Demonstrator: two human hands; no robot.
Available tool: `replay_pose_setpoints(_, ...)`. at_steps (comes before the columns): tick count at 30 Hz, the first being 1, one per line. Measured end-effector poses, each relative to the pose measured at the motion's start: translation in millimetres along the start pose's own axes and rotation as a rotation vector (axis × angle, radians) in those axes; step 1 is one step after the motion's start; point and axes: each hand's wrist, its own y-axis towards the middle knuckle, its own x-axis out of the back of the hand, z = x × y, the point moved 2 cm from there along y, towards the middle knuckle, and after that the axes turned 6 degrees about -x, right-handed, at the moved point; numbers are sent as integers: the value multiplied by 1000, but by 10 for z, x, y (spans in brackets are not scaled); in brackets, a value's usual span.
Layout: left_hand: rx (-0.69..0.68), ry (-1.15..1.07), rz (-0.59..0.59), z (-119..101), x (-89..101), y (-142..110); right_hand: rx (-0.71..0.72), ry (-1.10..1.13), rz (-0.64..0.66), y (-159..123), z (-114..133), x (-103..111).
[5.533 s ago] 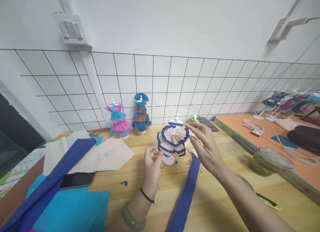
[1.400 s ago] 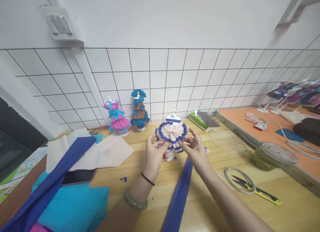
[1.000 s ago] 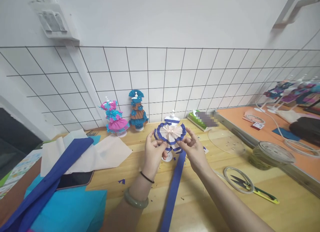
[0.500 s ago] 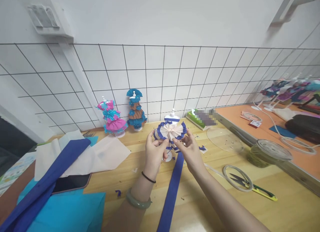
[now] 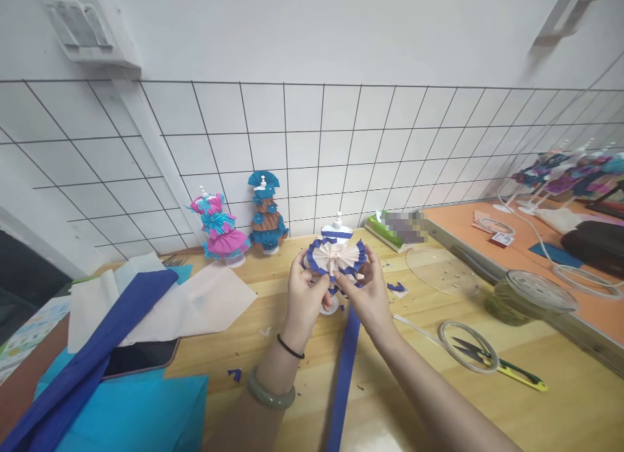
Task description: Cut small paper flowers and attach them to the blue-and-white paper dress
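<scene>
A pleated cream paper bow with blue edges [image 5: 336, 255] is pinched between both hands, fanned out to each side. My left hand [image 5: 308, 284] grips its left half, thumb near the gathered middle. On the other half my right hand [image 5: 366, 283] is closed the same way. Right behind the bow stands a small white mannequin [image 5: 337, 232] with a blue band across its chest; its round base shows below my fingers. Whether the bow touches the mannequin is hidden. A long blue paper strip [image 5: 345, 380] runs from beneath my right hand toward me.
Two paper-dressed mannequins, one pink and blue [image 5: 220, 229], one teal and brown [image 5: 266, 214], stand by the wall. Blue crepe paper [image 5: 97, 354] and cream sheets [image 5: 209, 302] lie left, over a phone [image 5: 141, 359]. Scissors [image 5: 517, 374], a tape roll [image 5: 468, 348] and a clear container [image 5: 517, 302] lie right.
The hands keep hold of the bow; its lower middle is now more covered by the thumbs. The blue strip's near end has swung to the right. The view has shifted slightly.
</scene>
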Motion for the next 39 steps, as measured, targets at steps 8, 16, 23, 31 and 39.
replay_pose_setpoints(8, 3, 19, 15, -29, 9, -24, 3, -25, 17, -42, 14, 30)
replay_pose_setpoints(16, 43, -43, 66, -29, -13, -48, 6, -61, 31, -64, 29, 47)
replay_pose_setpoints(23, 13, -23, 38, 22, 16, -16, 12, -48, 39, -83, 52, 26)
replay_pose_setpoints(31, -1, 19, 22, 36, 43, -15, 73, -32, -2, -95, 51, -31)
replay_pose_setpoints(39, 17, -26, 31, -1, 21, -33, 101, -20, -31, -97, 42, -59)
